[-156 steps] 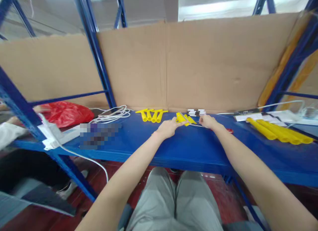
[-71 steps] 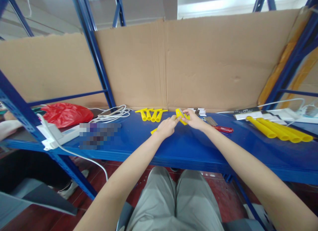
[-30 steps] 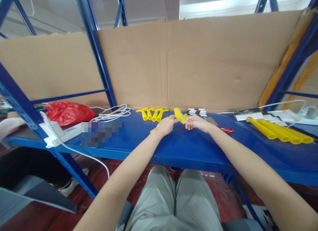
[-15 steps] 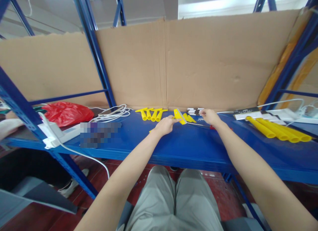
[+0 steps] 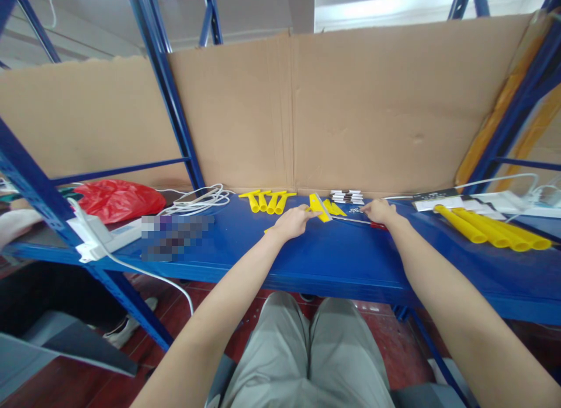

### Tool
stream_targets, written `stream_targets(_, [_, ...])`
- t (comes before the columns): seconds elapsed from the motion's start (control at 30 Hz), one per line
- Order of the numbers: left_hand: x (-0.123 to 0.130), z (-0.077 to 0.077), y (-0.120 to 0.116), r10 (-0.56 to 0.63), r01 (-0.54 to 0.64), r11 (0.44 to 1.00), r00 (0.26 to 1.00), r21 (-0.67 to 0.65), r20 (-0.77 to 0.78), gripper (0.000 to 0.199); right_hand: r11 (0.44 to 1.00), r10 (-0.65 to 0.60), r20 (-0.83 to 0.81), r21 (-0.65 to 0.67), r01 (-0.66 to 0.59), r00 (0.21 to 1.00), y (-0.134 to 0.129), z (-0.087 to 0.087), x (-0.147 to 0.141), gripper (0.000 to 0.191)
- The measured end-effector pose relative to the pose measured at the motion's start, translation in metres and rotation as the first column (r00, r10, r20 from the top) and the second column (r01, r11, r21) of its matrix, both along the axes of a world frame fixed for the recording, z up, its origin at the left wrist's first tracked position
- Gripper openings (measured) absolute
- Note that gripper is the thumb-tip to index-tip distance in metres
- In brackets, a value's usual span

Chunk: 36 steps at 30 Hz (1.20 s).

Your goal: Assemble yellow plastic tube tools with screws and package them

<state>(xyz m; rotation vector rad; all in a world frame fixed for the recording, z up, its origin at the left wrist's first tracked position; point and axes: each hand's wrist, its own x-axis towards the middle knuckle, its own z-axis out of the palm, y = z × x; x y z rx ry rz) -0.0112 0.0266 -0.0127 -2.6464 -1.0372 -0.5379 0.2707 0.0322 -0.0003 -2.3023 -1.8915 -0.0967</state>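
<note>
My left hand (image 5: pixel 293 222) is closed on a yellow plastic scraper head (image 5: pixel 316 204) with a pale straight blade strip (image 5: pixel 325 207) along it, tilted on the blue shelf. Just behind lie several more yellow pieces (image 5: pixel 335 208). My right hand (image 5: pixel 381 211) hangs low with its index finger stretched toward a small pile of silvery bits, seemingly screws (image 5: pixel 354 210); nothing shows in its fingers. Beneath that hand a screwdriver (image 5: pixel 353 220) lies with its shaft toward the scraper head, its red handle partly covered. White and dark blade strips (image 5: pixel 346 196) are stacked behind the screws.
Several yellow T-shaped handles (image 5: pixel 268 202) lie to the left, and several yellow tubes (image 5: pixel 491 228) to the right. White cables (image 5: pixel 201 199), a power strip (image 5: pixel 118 237) and a red plastic bag (image 5: pixel 118 200) occupy the left end. Cardboard (image 5: pixel 377 104) walls the back of the blue shelf (image 5: pixel 324 259).
My right hand has moved from the stacked blade strips toward me and rightward, to the edge of the small silvery pile. The scraper head in my left hand has shifted slightly right.
</note>
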Motion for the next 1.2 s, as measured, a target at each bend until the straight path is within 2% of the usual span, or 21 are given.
stream_targets(0.37, [0.0,0.001,-0.002,-0.002,0.002,1.0,1.0,-0.013,0.012,0.051,0.999,-0.02,0.002,0.029,0.02,1.0,-0.001,0.003,-0.001,0.029])
stream_targets(0.63, [0.0,0.002,-0.003,-0.013,0.014,1.0,0.999,-0.027,0.038,0.052,1.0,-0.02,-0.063,0.011,0.021,0.998,0.011,-0.004,0.009,0.017])
stream_targets(0.73, [0.001,0.004,-0.006,-0.04,0.041,0.999,0.992,-0.01,0.117,0.051,1.0,-0.001,-0.071,-0.002,0.001,0.997,0.015,-0.008,0.013,0.014])
stream_targets(0.8, [0.002,0.006,-0.007,-0.082,0.082,0.997,0.963,0.011,0.257,0.047,1.0,0.017,-0.082,-0.018,-0.019,0.997,0.017,-0.01,0.016,0.013])
stream_targets(0.87, [0.003,0.01,-0.007,-0.125,0.128,0.991,0.876,0.027,0.465,0.043,0.999,0.03,-0.098,-0.042,-0.035,0.995,0.018,-0.01,0.018,0.013])
stream_targets(0.9, [0.004,0.012,-0.006,-0.129,0.144,0.989,0.802,0.021,0.583,0.042,0.998,0.033,-0.106,-0.054,-0.038,0.994,0.019,-0.01,0.019,0.013])
stream_targets(0.97, [0.004,0.016,-0.004,-0.062,0.169,0.985,0.585,-0.047,0.809,0.044,0.997,0.031,-0.116,-0.07,-0.04,0.993,0.022,-0.011,0.021,0.013])
stream_targets(1.03, [0.003,0.02,0.0,0.097,0.227,0.958,0.31,-0.172,0.946,0.051,0.997,0.039,-0.118,-0.062,-0.046,0.992,0.026,-0.013,0.024,0.015])
stream_targets(1.1, [0.0,0.022,0.002,0.278,0.343,0.895,0.072,-0.285,0.958,0.061,0.997,0.067,-0.114,-0.032,-0.071,0.991,0.029,-0.015,0.026,0.017])
stream_targets(1.13, [-0.002,0.023,0.003,0.357,0.407,0.854,-0.006,-0.324,0.934,0.065,0.996,0.082,-0.112,-0.019,-0.084,0.99,0.03,-0.016,0.027,0.017])
stream_targets(1.17, [-0.004,0.023,0.003,0.428,0.468,0.809,-0.052,-0.357,0.902,0.069,0.996,0.09,-0.111,-0.013,-0.092,0.99,0.03,-0.016,0.028,0.017])
stream_targets(1.2, [-0.005,0.023,0.003,0.491,0.523,0.759,-0.068,-0.388,0.869,0.072,0.996,0.091,-0.113,-0.013,-0.093,0.989,0.03,-0.017,0.028,0.017])
